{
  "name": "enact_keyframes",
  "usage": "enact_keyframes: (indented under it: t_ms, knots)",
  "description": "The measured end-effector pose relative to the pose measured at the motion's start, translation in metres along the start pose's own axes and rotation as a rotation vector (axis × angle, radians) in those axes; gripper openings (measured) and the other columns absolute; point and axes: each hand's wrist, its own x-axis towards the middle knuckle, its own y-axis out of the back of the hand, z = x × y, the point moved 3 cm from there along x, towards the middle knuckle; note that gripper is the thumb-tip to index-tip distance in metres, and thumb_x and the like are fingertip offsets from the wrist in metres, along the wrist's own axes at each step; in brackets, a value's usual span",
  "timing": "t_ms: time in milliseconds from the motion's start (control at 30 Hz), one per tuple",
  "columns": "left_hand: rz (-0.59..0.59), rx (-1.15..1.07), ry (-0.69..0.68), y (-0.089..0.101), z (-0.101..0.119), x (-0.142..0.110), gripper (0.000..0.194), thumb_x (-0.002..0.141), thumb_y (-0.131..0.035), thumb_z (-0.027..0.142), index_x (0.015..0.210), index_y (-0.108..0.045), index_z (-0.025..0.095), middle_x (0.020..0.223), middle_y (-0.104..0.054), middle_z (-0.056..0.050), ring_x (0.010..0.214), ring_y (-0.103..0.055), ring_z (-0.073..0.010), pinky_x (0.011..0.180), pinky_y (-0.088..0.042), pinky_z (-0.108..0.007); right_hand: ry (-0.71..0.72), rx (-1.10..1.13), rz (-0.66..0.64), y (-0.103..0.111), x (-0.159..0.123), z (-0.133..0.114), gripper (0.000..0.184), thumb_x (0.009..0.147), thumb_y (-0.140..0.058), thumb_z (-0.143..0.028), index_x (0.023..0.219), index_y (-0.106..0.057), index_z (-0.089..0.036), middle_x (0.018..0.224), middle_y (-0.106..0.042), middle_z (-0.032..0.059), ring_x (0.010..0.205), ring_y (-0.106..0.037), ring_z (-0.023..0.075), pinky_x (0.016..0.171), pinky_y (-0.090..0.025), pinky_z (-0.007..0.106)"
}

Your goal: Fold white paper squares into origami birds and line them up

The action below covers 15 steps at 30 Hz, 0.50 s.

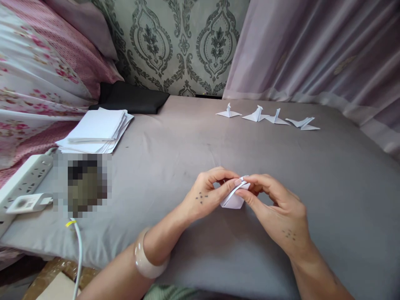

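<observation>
A small piece of folded white paper (233, 201) is held just above the grey cloth surface, near the middle of the head view. My left hand (209, 193) pinches its upper edge between thumb and fingers. From the other side, my right hand (278, 208) grips the same folded edge with thumb and index finger. Both sets of fingertips nearly meet at the paper's top corner and hide part of it. Farther back, several folded paper cranes (258, 114) stand in a row to the right.
A stack of white paper sheets (95, 127) lies at the left, before a black folded item (131, 98). Nearer are a power strip (26, 183) with a plugged-in charger (29, 203), a white cable (78, 250) and a pixelated patch. Curtains hang on both sides.
</observation>
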Motion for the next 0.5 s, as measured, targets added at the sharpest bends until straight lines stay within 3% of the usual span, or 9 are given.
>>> enact_keyframes:
  t_ms: [167,333,433,500]
  knots:
    - [-0.132,0.03,-0.037,0.002,0.011,-0.001,0.028,0.095,-0.05,0.033,0.097,-0.073,0.018,0.094,-0.069,-0.007,0.089,-0.062,-0.0167,0.082,-0.047,-0.028,0.007,0.023,0.044,0.003,0.001,0.0,0.017,0.082,-0.069,-0.016,0.095,-0.063,-0.026,0.081,-0.061,-0.0036,0.069,-0.057,0.0097,0.067,-0.049,0.025]
    - [-0.246,0.044,-0.021,-0.001,0.015,-0.004,0.034,0.085,-0.066,0.035,0.115,-0.068,0.019,0.108,-0.065,-0.008,0.096,-0.061,-0.0186,0.088,-0.047,-0.031,0.011,0.022,0.087,0.004,0.001,0.001,0.018,0.082,-0.069,-0.013,0.094,-0.064,-0.025,0.079,-0.059,-0.0041,0.068,-0.056,0.0079,0.066,-0.049,0.023]
    - [-0.231,0.014,0.033,-0.003,0.01,-0.004,0.03,0.088,-0.063,0.032,0.114,-0.069,0.018,0.106,-0.065,-0.008,0.096,-0.06,-0.0189,0.089,-0.046,-0.032,0.023,0.043,0.064,0.004,0.001,0.001,0.02,0.084,-0.067,-0.013,0.099,-0.066,-0.026,0.084,-0.062,-0.0031,0.072,-0.059,0.0086,0.069,-0.051,0.023]
    - [-0.153,-0.084,0.113,-0.002,0.003,-0.003,0.029,0.089,-0.061,0.034,0.11,-0.071,0.018,0.102,-0.066,-0.008,0.093,-0.059,-0.0182,0.085,-0.046,-0.03,0.015,0.076,0.084,0.007,0.0,0.002,0.024,0.085,-0.065,-0.014,0.106,-0.066,-0.027,0.088,-0.065,-0.0025,0.075,-0.062,0.0092,0.072,-0.052,0.024]
